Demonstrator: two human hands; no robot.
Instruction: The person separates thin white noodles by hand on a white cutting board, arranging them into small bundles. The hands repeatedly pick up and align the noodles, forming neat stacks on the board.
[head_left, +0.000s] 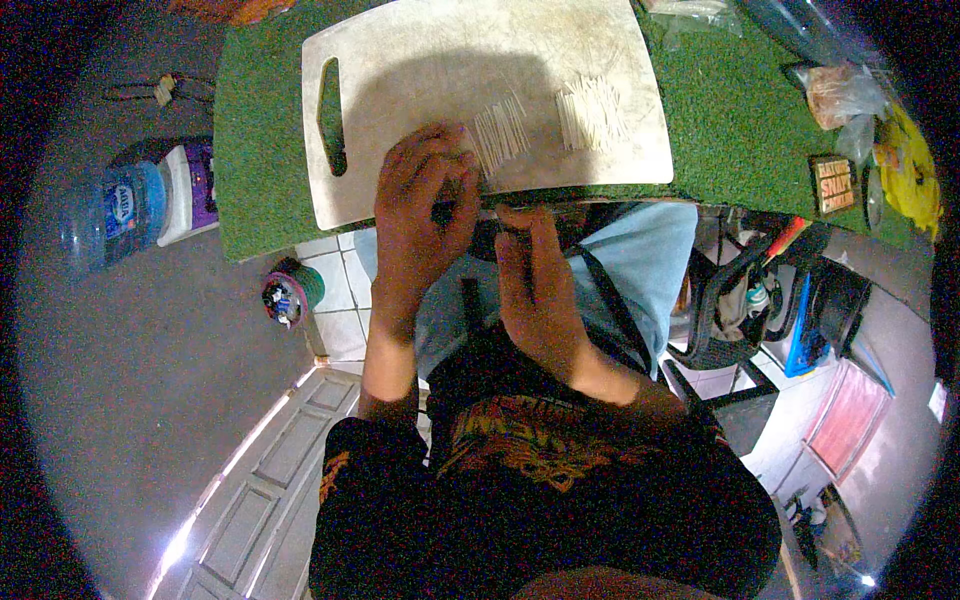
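A pale cutting board (435, 90) with a handle slot lies on green artificial turf. Thin white sticks rest on it in two groups: a looser row (501, 135) near its middle and a denser pile (591, 116) to the right. My left hand (427, 187) is over the board's near edge, left of the looser row, its fingers curled; whether they pinch anything is hidden. My right hand (534, 262) is just off the near edge, above my lap, palm turned inward and fingers close together. Shadow hides whether it holds something.
On the turf (735, 127) at the right are plastic packets (836, 94), a small sign (834, 185) and a yellow bag (909, 172). A blue water jug (112, 214) stands left of the table. A green basket (313, 289) is below at the left, a black chair (705, 345) at the right.
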